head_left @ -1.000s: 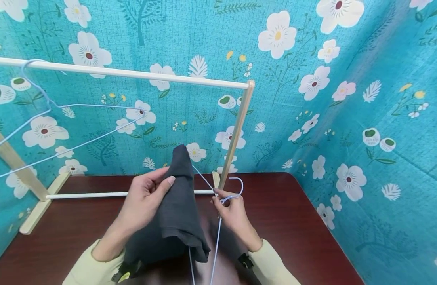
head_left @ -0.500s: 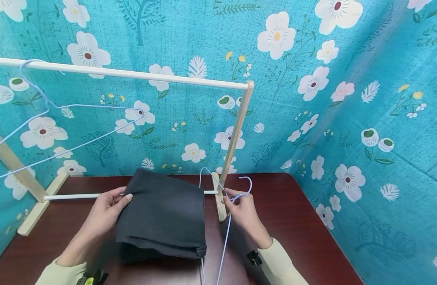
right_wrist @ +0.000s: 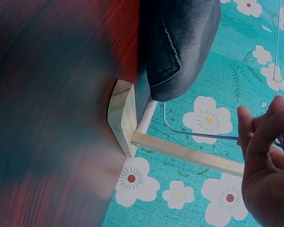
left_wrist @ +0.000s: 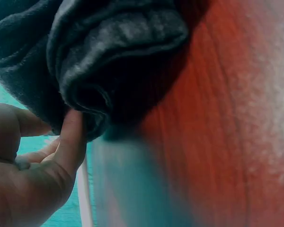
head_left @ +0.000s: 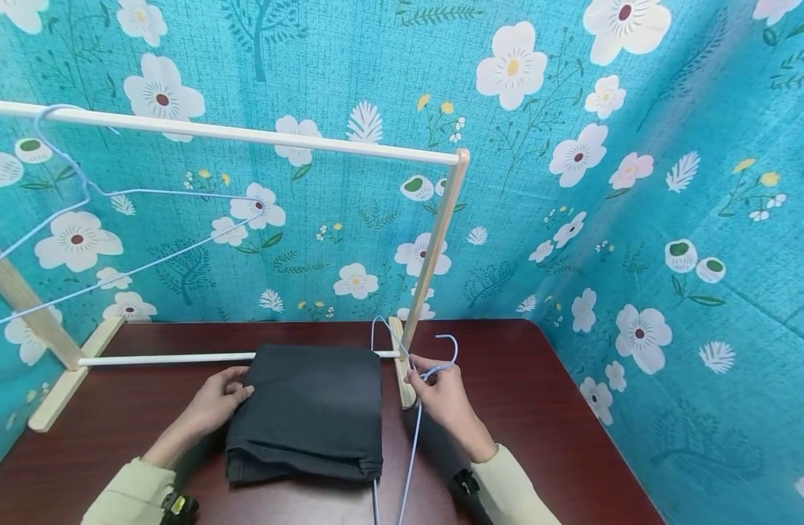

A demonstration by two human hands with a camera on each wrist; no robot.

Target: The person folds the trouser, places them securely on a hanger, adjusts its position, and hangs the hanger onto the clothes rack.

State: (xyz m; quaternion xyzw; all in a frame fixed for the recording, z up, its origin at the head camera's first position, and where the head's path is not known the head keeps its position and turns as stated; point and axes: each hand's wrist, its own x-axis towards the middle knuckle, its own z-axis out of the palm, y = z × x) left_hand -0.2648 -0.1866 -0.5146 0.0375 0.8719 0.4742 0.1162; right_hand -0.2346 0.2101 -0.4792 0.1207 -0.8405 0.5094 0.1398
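Note:
Folded dark jeans (head_left: 310, 408) lie on the dark red table, pocket stitching showing in the right wrist view. My left hand (head_left: 213, 407) pinches their left edge; in the left wrist view its fingertips sit right at the folded layers (left_wrist: 85, 61). To the right, my right hand (head_left: 446, 397) holds a light blue wire hanger (head_left: 412, 445) between thumb and fingers just below its hook. One corner of the hanger rises behind the jeans. Its long lower wire passes along their right edge, partly hidden by the cloth, and comes out below.
A rack with a white top rail (head_left: 244, 133) and wooden posts stands behind the jeans. Its right foot (head_left: 403, 379) is close to my right hand. Another blue hanger (head_left: 80, 175) hangs at the rail's left. A floral turquoise curtain (head_left: 539, 219) surrounds the table (head_left: 539, 408).
The jeans have swung from upright and bunched to lying flat, lowered leftward with my left hand. My right hand has shifted slightly right, still holding the hanger.

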